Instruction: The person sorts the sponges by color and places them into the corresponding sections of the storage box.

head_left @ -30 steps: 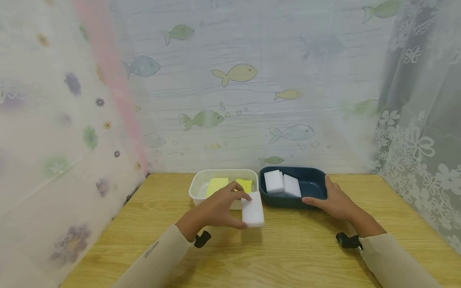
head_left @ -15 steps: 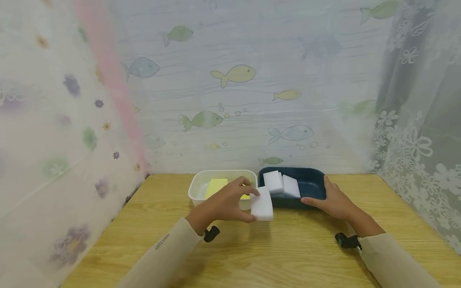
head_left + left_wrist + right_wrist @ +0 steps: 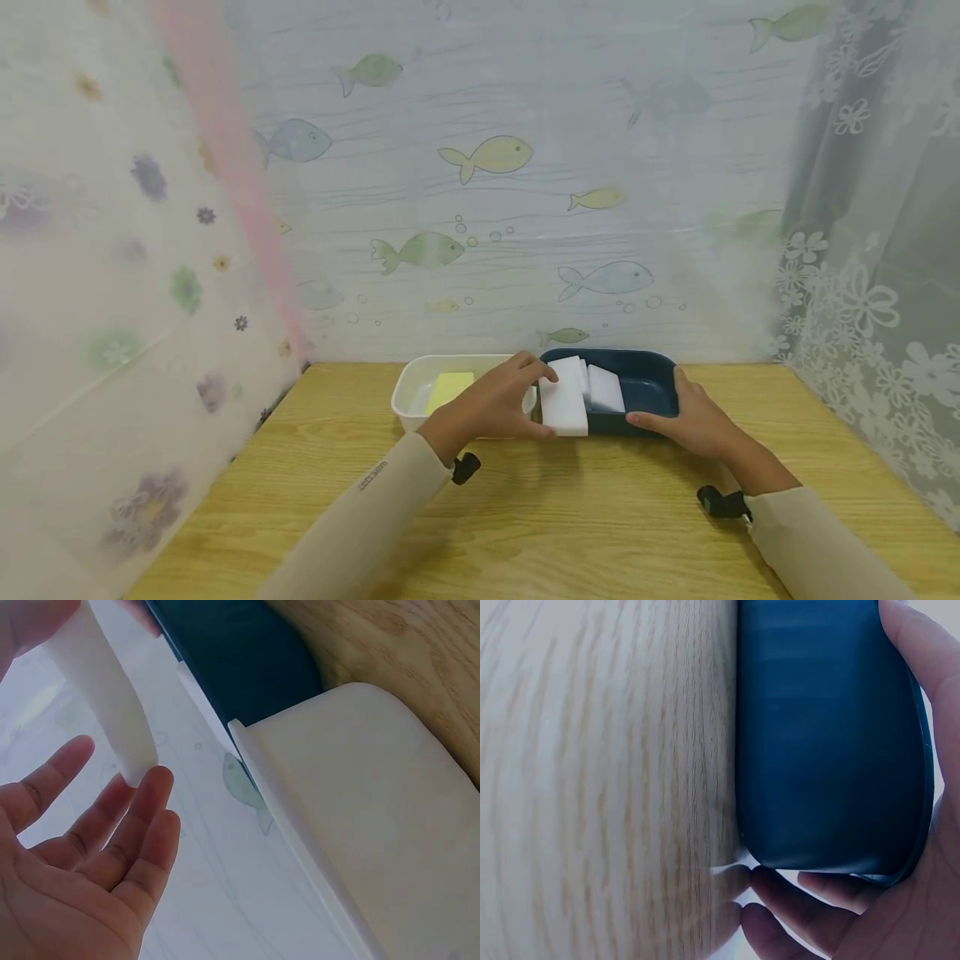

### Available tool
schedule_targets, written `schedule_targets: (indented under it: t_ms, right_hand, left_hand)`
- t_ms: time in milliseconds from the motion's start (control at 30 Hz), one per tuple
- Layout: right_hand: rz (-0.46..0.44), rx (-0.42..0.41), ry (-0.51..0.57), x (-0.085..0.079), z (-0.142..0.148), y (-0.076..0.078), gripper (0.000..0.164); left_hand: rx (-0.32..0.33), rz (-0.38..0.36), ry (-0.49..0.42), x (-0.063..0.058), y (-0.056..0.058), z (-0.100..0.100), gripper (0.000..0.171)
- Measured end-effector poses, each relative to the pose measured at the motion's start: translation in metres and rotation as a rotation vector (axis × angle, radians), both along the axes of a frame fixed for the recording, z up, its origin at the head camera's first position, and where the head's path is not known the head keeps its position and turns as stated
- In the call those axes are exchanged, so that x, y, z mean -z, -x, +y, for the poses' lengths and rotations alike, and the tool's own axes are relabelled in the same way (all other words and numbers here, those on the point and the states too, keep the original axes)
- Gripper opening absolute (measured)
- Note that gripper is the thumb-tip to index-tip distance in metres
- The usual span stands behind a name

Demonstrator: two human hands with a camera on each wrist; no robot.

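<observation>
My left hand (image 3: 495, 404) pinches a white sponge block (image 3: 567, 398) between thumb and fingers, above the near left rim of a dark blue bin (image 3: 651, 393). In the left wrist view the sponge (image 3: 112, 697) appears edge-on, and the fingers (image 3: 154, 791) touch its end. Several white sponges (image 3: 604, 387) lie in the left part of that bin, partly covered by the held one. My right hand (image 3: 701, 417) grips the bin's right end, with the thumb on its near rim. In the right wrist view its fingers (image 3: 802, 907) bend round the bin's end wall (image 3: 825, 750).
Left of the blue bin and against it stands a white bin (image 3: 408, 390) holding a yellow piece (image 3: 450, 388); my left hand hides part of it. Both bins sit at the back of the wooden table (image 3: 570, 517), before a fish-print curtain (image 3: 495, 208).
My left hand has carried the white sponge right and slightly farther back, from in front of the white bin to the blue bin's left rim. The right hand keeps its grip in place.
</observation>
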State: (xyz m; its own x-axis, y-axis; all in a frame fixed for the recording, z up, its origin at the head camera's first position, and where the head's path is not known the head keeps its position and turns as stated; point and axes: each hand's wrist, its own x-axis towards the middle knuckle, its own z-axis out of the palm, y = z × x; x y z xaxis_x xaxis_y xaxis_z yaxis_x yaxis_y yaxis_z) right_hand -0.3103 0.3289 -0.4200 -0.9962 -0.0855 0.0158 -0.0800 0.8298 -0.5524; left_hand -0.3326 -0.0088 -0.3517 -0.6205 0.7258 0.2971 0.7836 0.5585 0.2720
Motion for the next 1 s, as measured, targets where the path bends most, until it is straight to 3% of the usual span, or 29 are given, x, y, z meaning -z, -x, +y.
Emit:
schedule_targets:
  t_ms: [533,1000]
  right_hand:
    - [-0.011,0.004,0.007,-0.001,0.000,0.000,0.125]
    - [0.000,-0.003,0.002,-0.001,0.000,0.001,0.124]
  left_hand:
    - [-0.036,0.008,0.055,0.000,0.023,0.025,0.069]
    - [-0.056,0.029,0.032,0.006,0.036,0.052,0.062]
